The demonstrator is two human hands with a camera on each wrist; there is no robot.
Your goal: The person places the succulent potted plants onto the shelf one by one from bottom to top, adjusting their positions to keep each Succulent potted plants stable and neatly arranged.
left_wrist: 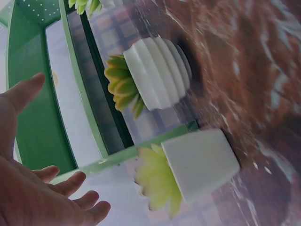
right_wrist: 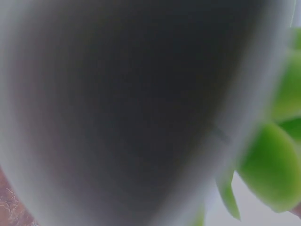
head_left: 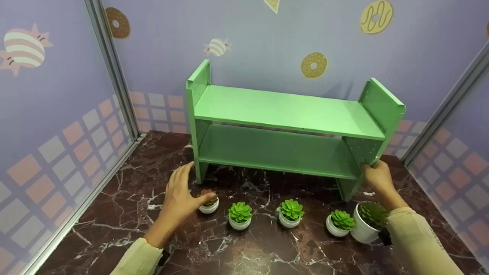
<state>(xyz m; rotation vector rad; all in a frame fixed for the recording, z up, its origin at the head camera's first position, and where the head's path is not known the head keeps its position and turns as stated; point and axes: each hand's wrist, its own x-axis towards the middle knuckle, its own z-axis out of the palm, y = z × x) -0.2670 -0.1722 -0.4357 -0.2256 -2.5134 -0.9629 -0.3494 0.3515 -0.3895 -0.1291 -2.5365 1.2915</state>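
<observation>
A green two-tier shelf point(head_left: 290, 110) stands at a slant near the back wall. My right hand point(head_left: 378, 177) grips its right side panel beside the lower board; some fingers are hidden behind the panel. With fingers extended and thumb apart, my left hand point(head_left: 179, 194) is by the shelf's left leg. The left wrist view shows that hand point(left_wrist: 51, 188) holding nothing. A reddish succulent in a white pot point(head_left: 209, 208) sits by the left thumb. Close to the right forearm is a larger white pot point(head_left: 365, 229) with a dark green plant. A blurred pot point(right_wrist: 117, 117) fills most of the right wrist view.
Along the front are several small potted succulents: a left one point(head_left: 240, 217), a middle one point(head_left: 290, 214) and a right one point(head_left: 339, 223). A smooth tapered pot point(left_wrist: 202, 162) shows in the left wrist view. Printed walls point(head_left: 259, 49) enclose the dark marbled tabletop point(head_left: 244, 252).
</observation>
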